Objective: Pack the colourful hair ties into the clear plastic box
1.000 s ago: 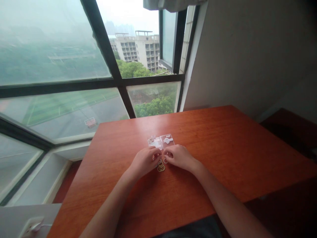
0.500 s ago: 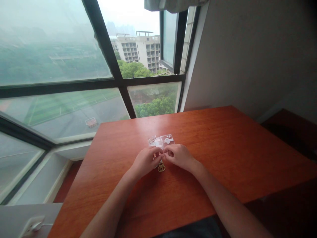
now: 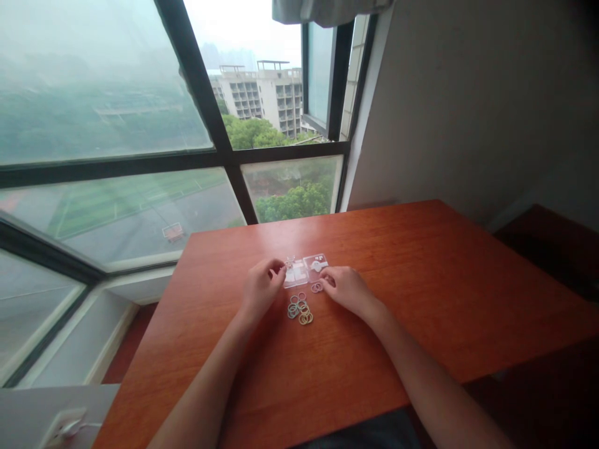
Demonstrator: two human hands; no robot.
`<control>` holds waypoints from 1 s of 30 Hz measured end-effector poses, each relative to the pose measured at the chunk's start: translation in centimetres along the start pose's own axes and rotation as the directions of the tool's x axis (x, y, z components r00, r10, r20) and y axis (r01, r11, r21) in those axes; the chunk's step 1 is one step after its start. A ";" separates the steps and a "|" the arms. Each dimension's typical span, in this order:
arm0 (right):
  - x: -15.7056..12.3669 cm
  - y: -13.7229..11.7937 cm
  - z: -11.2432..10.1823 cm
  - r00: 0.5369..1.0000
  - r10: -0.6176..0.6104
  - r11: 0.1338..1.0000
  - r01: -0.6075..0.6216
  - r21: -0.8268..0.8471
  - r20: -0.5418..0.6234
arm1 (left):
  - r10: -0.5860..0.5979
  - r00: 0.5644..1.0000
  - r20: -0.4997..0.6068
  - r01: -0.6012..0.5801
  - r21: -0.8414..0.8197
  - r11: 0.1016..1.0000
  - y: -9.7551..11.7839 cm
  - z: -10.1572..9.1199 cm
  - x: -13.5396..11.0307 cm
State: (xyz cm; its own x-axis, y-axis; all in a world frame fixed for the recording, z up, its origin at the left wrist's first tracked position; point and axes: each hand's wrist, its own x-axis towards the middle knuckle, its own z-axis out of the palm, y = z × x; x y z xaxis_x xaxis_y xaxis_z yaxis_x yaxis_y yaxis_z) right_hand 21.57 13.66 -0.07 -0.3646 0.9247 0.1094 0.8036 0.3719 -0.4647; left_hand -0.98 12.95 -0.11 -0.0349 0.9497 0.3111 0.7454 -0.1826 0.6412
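A clear plastic box [image 3: 299, 282] lies with its lid [image 3: 322, 258] folded back to the right. Small rings that look like hair ties [image 3: 289, 264] sit in its far-left compartment. My left hand [image 3: 262, 285] is at the box's left edge, thumb and index finger drawn close together; what lies between them is too small to make out. Beside the lid's near edge, my right hand [image 3: 347, 288] has its fingertips pinched at pink hair ties [image 3: 317, 287] on the table. Nearer to me lie green hair ties [image 3: 293, 310], yellow hair ties [image 3: 306, 318] and a pink one [image 3: 302, 296].
The reddish-brown wooden table [image 3: 397, 262] spreads under everything, its far edge by the window frame [image 3: 229, 156]. A grey wall [image 3: 444, 112] rises at the right. At the lower left is a wall socket with a plug [image 3: 70, 428].
My hands were together in front of the box and have parted. The left moved left and away to the box's edge, the right slightly right. The green and pink hair ties are uncovered.
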 end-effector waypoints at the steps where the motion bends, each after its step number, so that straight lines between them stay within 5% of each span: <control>1: 0.0 0.0 -0.1 1.000 0.008 1.000 -0.007 -0.021 0.026 | -0.016 1.000 -0.015 0.017 0.027 0.999 -0.3 0.0 0.2; 12: -0.2 -1.0 0.5 0.990 -0.005 1.000 0.007 -0.016 0.144 | 0.010 0.999 0.049 -0.011 0.034 0.999 -1.7 0.2 0.3; 20: -0.6 -1.8 1.3 0.984 -0.095 0.994 0.087 0.061 0.152 | 0.140 0.969 0.203 -0.155 0.059 0.986 -0.7 -2.4 -0.3; 24: -0.6 -1.5 1.1 0.990 -0.073 0.996 0.066 0.061 0.123 | 0.148 0.899 0.411 -0.194 0.072 0.978 0.3 -4.1 -0.6; 30: -0.6 -1.0 1.0 0.993 -0.057 0.998 0.054 0.030 0.103 | 0.001 0.754 0.657 -0.160 0.182 0.970 1.7 -4.4 -1.6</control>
State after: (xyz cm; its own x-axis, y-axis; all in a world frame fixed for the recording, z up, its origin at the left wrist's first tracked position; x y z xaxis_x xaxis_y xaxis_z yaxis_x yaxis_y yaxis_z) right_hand 20.47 12.68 -0.54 -0.4562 0.8888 0.0442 0.7686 0.4185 -0.4839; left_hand -2.56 10.03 3.60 0.4119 0.8829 -0.2253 0.8499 -0.2831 0.4444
